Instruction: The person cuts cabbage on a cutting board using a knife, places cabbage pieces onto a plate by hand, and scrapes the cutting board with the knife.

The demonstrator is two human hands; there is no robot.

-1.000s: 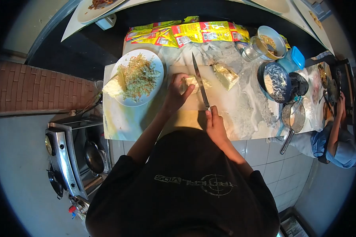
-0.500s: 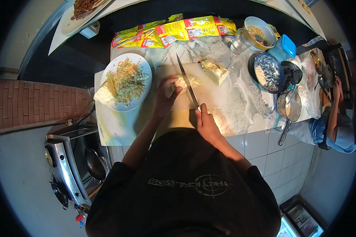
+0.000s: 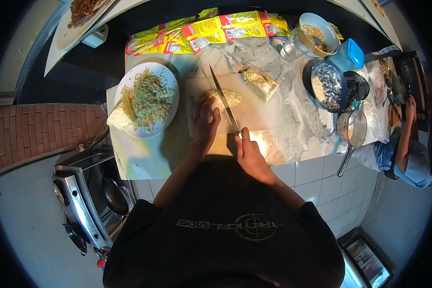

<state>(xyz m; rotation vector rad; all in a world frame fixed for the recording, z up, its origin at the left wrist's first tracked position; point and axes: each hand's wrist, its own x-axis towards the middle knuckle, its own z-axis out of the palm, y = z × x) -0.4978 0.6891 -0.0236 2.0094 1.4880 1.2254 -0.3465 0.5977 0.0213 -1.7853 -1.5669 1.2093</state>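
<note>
Knife [image 3: 224,99] in right fingers [image 3: 246,139], left fingers [image 3: 206,107] against cabbage [image 3: 234,99], board [image 3: 254,114] beneath

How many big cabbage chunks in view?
3: near chunk by the left hand, under the knife; far chunk right of the knife; plate chunk on the white plate's left side. Others may be hidden.

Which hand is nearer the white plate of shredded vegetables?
Left. Your left hand is right of the white plate, at the cabbage piece; your right hand is farther right, gripping the knife.
</note>
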